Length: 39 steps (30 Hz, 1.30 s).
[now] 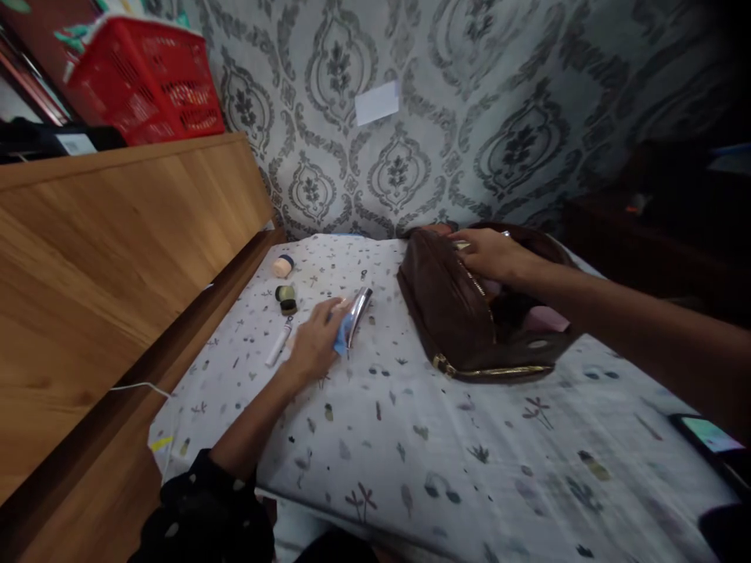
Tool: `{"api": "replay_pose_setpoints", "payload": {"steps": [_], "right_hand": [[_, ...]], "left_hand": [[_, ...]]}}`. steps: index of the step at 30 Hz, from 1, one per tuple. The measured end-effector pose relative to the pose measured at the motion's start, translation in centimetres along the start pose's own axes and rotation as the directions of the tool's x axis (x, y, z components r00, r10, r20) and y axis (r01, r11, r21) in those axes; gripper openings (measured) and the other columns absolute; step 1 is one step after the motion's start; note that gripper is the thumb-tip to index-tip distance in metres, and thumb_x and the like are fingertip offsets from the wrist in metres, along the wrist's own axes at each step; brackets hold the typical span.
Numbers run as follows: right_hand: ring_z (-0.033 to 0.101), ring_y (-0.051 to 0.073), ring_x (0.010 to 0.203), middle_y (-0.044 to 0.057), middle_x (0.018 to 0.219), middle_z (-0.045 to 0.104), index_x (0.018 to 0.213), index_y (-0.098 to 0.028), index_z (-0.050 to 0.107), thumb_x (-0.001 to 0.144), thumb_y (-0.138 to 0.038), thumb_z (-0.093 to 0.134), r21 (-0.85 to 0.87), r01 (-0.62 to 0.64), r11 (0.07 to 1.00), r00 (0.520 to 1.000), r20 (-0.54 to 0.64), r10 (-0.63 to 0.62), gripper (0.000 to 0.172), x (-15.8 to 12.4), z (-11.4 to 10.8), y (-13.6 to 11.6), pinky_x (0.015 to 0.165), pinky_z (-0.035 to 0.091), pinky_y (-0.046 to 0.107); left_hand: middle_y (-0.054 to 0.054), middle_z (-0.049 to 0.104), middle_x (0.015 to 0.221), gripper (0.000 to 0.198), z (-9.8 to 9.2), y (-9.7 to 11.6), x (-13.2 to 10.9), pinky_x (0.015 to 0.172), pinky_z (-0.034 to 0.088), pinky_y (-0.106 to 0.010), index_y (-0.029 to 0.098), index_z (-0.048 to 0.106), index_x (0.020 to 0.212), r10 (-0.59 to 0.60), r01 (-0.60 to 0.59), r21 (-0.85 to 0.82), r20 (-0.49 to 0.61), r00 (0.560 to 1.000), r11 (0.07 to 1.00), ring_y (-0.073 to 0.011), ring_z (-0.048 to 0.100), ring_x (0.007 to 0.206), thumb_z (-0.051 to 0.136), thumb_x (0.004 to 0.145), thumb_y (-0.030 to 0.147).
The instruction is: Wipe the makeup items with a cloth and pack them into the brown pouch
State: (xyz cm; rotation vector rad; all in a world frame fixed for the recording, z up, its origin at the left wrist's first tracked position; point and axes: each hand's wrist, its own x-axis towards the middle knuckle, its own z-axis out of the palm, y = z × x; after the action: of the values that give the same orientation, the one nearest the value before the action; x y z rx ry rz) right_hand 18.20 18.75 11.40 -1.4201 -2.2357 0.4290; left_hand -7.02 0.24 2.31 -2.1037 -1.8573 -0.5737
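Holding the silver-and-blue tube (358,310) in the left hand (317,340), over the printed sheet (404,438), left of the brown handbag (444,301), slanting lengthwise away and rightward! Touching the handbag's open edge with the nearer right hand (486,254); pinching or merely resting, can't tell.

No legible text, label, brand, number or sign anywhere.

A blue-and-silver tube (358,310) slants left of a brown bag (443,301), its gold zip (504,371) open
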Motion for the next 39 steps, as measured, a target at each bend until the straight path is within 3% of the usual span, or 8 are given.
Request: {"api": "replay_pose_setpoints", "payload": {"steps": [4, 9, 13, 17, 22, 26, 31, 39], "right_hand": [[0.068, 0.02, 0.085, 0.021, 0.108, 0.075, 0.131, -0.005, 0.066, 0.093, -0.012, 0.053, -0.022, -0.182, 0.983, 0.983, 0.029, 0.183, 0.04, -1.9, -2.0, -0.6, 0.076, 0.046, 0.03], [0.065, 0.02, 0.084, 0.017, 0.099, 0.074, 0.12, -0.012, 0.07, 0.093, -0.017, 0.053, 0.059, -0.005, 0.998, 0.911, -0.412, 0.029, 0.032, -6.6, -2.4, -2.4, 0.082, 0.048, 0.034], [0.06, 0.017, 0.067, 0.008, 0.085, 0.071, 0.111, -0.016, 0.069, 0.093, -0.027, 0.052, 0.218, 0.319, 0.922, 0.874, -0.444, -0.197, 0.027, -10.7, 1.7, -4.0, 0.067, 0.049, 0.03], [0.065, 0.017, 0.07, 0.004, 0.083, 0.07, 0.106, -0.021, 0.067, 0.093, -0.024, 0.048, 0.381, 0.468, 0.797, 0.883, -0.237, -0.405, 0.023, -13.9, 7.9, -5.0, 0.07, 0.053, 0.03], [0.064, 0.015, 0.063, 0.001, 0.078, 0.065, 0.124, -0.021, 0.059, 0.097, -0.039, 0.051, 0.674, 0.184, 0.716, 0.926, 0.127, -0.357, 0.034, -15.3, 13.3, -5.5, 0.058, 0.052, 0.026], [0.067, 0.015, 0.061, 0.002, 0.083, 0.065, 0.127, -0.018, 0.054, 0.086, -0.064, 0.062, 0.89, -0.24, 0.387, 0.891, 0.36, -0.275, 0.062, -14.8, 15.0, -5.3, 0.048, 0.05, 0.023], [0.06, 0.01, 0.053, 0.001, 0.075, 0.069, 0.109, -0.017, 0.058, 0.067, -0.058, 0.084, 0.889, -0.44, 0.125, 0.855, 0.457, -0.246, 0.064, -13.8, 14.9, -4.0, 0.047, 0.044, 0.019], [0.054, 0.007, 0.048, 0.001, 0.073, 0.07, 0.099, -0.016, 0.059, 0.068, -0.054, 0.085, 0.861, -0.458, 0.219, 0.841, 0.5, -0.207, 0.055, -14.0, 14.7, -3.1, 0.042, 0.029, 0.019]], "left_hand": [[-0.018, 0.056, 0.134, 0.036, -1.5, -4.9, -1.1, 0.085, 0.058, -0.042, 0.019, 0.056, 0.126, -0.466, 0.442, 0.196, 0.102, 0.879, 0.876, -0.0334, 0.058, 0.126, 0.055, 0.09, 0.02], [-0.018, 0.068, 0.113, 0.029, -2.2, -8.8, -3.2, 0.08, 0.053, -0.041, 0.016, 0.061, 0.107, -0.612, 0.553, 0.261, 0.334, 0.717, 0.791, -0.0348, 0.068, 0.105, 0.048, 0.098, 0.04], [-0.015, 0.073, 0.103, 0.021, -1.8, -9.2, -3.9, 0.073, 0.051, -0.039, 0.02, 0.063, 0.092, -0.591, 0.547, 0.225, 0.36, 0.722, 0.806, -0.036, 0.07, 0.098, 0.054, 0.093, 0.038], [-0.015, 0.074, 0.101, 0.012, -2.4, -8.6, -3.6, 0.072, 0.05, -0.039, 0.02, 0.063, 0.092, -0.588, 0.551, 0.206, 0.302, 0.75, 0.809, -0.0359, 0.07, 0.094, 0.058, 0.088, 0.031], [-0.01, 0.073, 0.105, 0.029, -3.0, -4.3, -2.4, 0.082, 0.053, -0.038, 0.022, 0.06, 0.117, -0.43, 0.433, -0.206, 0.065, 0.901, 0.877, -0.028, 0.068, 0.096, 0.048, 0.095, 0.037], [-0.005, 0.071, 0.101, 0.027, -1.3, 1.5, -0.3, 0.084, 0.055, -0.032, 0.022, 0.062, 0.114, -0.21, 0.205, -0.663, 0.073, 0.975, 0.72, -0.0208, 0.067, 0.091, 0.05, 0.096, 0.037], [-0.005, 0.064, 0.088, 0.022, 2.0, 4.7, 1.2, 0.085, 0.052, -0.035, 0.02, 0.059, 0.096, -0.227, 0.165, -0.704, 0.006, 0.974, 0.691, -0.0208, 0.062, 0.087, 0.05, 0.095, 0.04], [0.0, 0.056, 0.068, 0.043, 3.2, 1.9, 0.2, 0.066, 0.046, -0.028, 0.02, 0.06, 0.077, -0.328, 0.396, -0.783, 0.259, 0.909, 0.48, -0.0163, 0.055, 0.068, 0.056, 0.089, 0.061]]}}
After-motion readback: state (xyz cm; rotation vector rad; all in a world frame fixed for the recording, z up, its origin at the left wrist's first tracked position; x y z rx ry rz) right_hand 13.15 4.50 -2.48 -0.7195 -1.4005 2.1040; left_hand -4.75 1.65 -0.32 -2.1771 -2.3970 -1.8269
